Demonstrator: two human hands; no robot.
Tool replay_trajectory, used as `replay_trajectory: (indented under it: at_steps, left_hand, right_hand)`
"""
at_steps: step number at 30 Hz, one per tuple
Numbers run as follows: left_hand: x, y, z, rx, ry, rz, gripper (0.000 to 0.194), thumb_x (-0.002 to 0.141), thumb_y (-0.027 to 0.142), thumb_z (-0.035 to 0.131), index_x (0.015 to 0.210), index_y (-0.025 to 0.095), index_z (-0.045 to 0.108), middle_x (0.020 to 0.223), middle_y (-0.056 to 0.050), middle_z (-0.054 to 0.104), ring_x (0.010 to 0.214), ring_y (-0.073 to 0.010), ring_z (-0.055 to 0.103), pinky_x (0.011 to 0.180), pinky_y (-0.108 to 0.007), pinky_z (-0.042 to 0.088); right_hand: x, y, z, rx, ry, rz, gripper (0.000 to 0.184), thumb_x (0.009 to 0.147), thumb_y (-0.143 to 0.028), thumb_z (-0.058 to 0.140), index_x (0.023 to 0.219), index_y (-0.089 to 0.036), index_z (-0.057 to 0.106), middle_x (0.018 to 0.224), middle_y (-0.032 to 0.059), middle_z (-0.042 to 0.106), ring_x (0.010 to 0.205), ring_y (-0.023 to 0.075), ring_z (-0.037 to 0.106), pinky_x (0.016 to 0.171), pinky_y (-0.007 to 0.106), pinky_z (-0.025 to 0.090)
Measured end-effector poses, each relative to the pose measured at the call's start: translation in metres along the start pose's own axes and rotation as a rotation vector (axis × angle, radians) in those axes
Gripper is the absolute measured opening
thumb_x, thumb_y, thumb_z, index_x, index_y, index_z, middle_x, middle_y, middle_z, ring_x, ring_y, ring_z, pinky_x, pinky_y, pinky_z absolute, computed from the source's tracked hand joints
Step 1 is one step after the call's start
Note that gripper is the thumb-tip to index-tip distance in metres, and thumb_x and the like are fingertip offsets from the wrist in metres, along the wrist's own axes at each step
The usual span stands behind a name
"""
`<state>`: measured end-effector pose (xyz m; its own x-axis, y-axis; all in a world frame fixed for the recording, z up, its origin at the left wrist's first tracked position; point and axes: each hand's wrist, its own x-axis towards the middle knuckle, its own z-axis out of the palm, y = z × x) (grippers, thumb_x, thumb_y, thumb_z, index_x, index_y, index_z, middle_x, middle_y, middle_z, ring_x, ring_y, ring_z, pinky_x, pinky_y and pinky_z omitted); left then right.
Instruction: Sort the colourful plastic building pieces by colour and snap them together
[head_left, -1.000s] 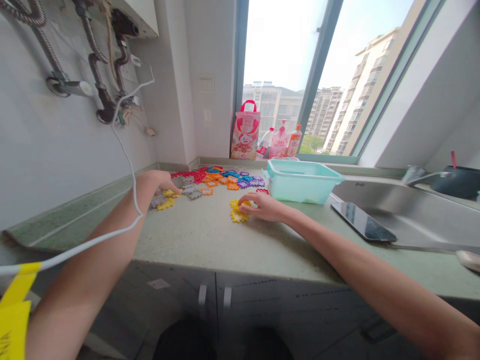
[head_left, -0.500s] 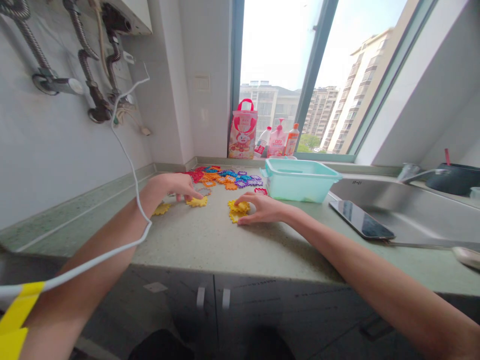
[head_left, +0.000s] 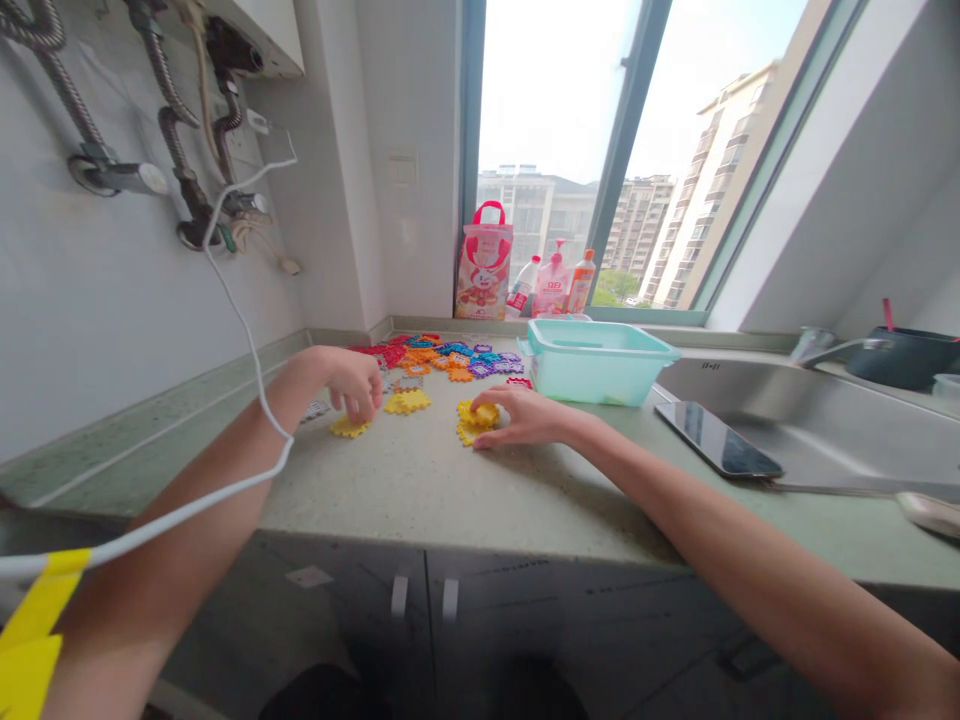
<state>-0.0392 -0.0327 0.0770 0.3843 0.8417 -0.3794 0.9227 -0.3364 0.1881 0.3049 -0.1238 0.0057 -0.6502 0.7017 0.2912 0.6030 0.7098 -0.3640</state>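
Observation:
My left hand [head_left: 355,385] has its fingers bent downward and closed on a yellow toothed-edge plastic piece [head_left: 348,428], which lies on the counter. Just right of that hand is another flat yellow piece [head_left: 407,402], untouched. My right hand [head_left: 517,415] grips a small stack of yellow toothed-edge pieces [head_left: 469,434] between thumb and fingers, low over the counter. Behind both hands spreads a pile of similar pieces in red, orange, blue and purple [head_left: 459,360]. Grey pieces [head_left: 409,383] lie close to my left hand, partly hidden by it.
A light green plastic tub [head_left: 600,375] stands right of the pile. Farther right are a phone [head_left: 716,440] and a steel sink [head_left: 825,465]. A white cable [head_left: 247,320] hangs across my left forearm. A pink bag [head_left: 484,270] and several bottles stand by the window.
My left hand has moved left from one yellow piece to another, which has slid slightly right. The first piece lies free, a little farther right. My right hand keeps its stack in place.

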Motion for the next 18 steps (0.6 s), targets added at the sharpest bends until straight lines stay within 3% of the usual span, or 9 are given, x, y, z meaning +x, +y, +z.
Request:
replay_trajectory:
  at_steps: [2,4,7,11,15,18]
  left_hand:
    - [0.004,0.016,0.004,-0.085,-0.155,0.075,0.044,0.059,0.050,0.088,0.094,0.025,0.080,0.092,-0.008,0.082,0.087,-0.0277,0.077,0.072,-0.032,0.060]
    - [0.008,0.029,0.008,-0.146,-0.169,0.213,0.048,0.066,0.054,0.084,0.104,0.025,0.079,0.099,-0.007,0.082,0.094,-0.0263,0.076,0.073,-0.029,0.059]
    - [0.013,0.040,0.013,-0.143,0.004,0.367,0.049,0.077,0.059,0.076,0.111,0.025,0.077,0.102,-0.006,0.081,0.094,-0.0236,0.074,0.072,-0.028,0.056]
    - [0.017,0.043,0.017,0.009,0.312,0.394,0.048,0.079,0.066,0.072,0.103,0.024,0.080,0.108,-0.005,0.080,0.095,-0.0227,0.072,0.079,-0.028,0.052]
    - [0.019,0.039,0.019,0.104,0.343,0.279,0.053,0.076,0.074,0.071,0.092,0.025,0.079,0.098,-0.004,0.080,0.090,-0.0239,0.071,0.075,-0.030,0.048]
    - [0.023,0.036,0.020,0.129,0.326,0.261,0.051,0.074,0.072,0.072,0.094,0.025,0.077,0.099,-0.004,0.079,0.090,-0.0229,0.070,0.074,-0.029,0.047]
  right_hand:
    - [0.000,0.000,0.000,-0.014,0.014,0.004,0.047,0.084,-0.055,0.088,0.117,-0.025,0.073,0.125,0.0088,0.070,0.115,0.0304,0.065,0.103,0.043,0.049]
    - [-0.001,0.000,0.000,-0.013,0.007,0.025,0.049,0.084,-0.056,0.088,0.118,-0.025,0.072,0.125,0.0091,0.069,0.113,0.0301,0.065,0.101,0.042,0.050]
    - [-0.001,-0.001,-0.003,0.018,-0.031,0.052,0.048,0.090,-0.057,0.082,0.122,-0.023,0.070,0.120,0.0088,0.072,0.107,0.0292,0.067,0.097,0.042,0.051]
    - [0.000,0.005,-0.007,0.054,-0.032,0.005,0.029,0.101,-0.049,0.068,0.115,-0.024,0.074,0.114,0.0067,0.074,0.103,0.0265,0.068,0.097,0.040,0.051]
    - [0.001,0.017,-0.007,0.011,-0.009,-0.022,0.024,0.097,-0.035,0.072,0.117,-0.023,0.074,0.115,0.0068,0.074,0.104,0.0253,0.068,0.097,0.037,0.050]
    - [0.001,0.021,-0.006,-0.021,0.011,-0.009,0.023,0.095,-0.029,0.074,0.117,-0.023,0.075,0.113,0.0074,0.073,0.103,0.0254,0.068,0.096,0.036,0.050]
